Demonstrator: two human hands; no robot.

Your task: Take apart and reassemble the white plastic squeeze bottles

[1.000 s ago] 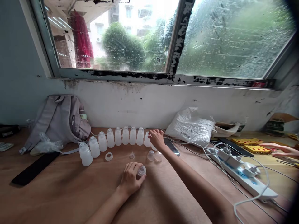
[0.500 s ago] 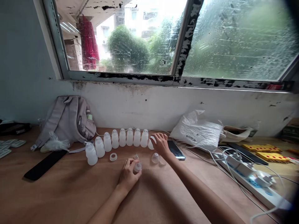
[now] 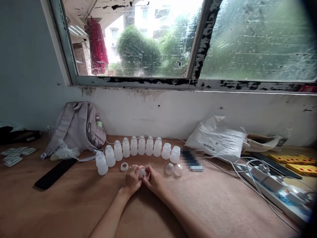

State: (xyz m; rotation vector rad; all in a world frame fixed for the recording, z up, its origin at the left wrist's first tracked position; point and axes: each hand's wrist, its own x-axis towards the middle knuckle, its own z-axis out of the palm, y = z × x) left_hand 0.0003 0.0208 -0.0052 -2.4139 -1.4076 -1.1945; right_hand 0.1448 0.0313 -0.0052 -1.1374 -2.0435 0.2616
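Note:
My left hand (image 3: 132, 179) and my right hand (image 3: 154, 180) meet at the middle of the wooden table (image 3: 74, 205), both closed around one small translucent white bottle part (image 3: 142, 172). Just behind them a curved row of small white plastic bottles (image 3: 133, 147) stands upright, from the left bottle (image 3: 101, 163) to two open-topped ones (image 3: 175, 154) at the right. A loose white ring (image 3: 124, 167) lies left of my hands. Two clear caps (image 3: 172, 169) lie to their right.
A grey backpack (image 3: 76, 127) leans on the wall at left, a black flat object (image 3: 55, 173) in front of it. A phone (image 3: 192, 160), a white plastic bag (image 3: 218, 137), a power strip (image 3: 277, 188) with cables and yellow boards (image 3: 292, 160) fill the right side.
My right hand left the far end of the bottle row and came back to join my left hand on the small bottle part. Two open-topped bottles now stand uncovered there.

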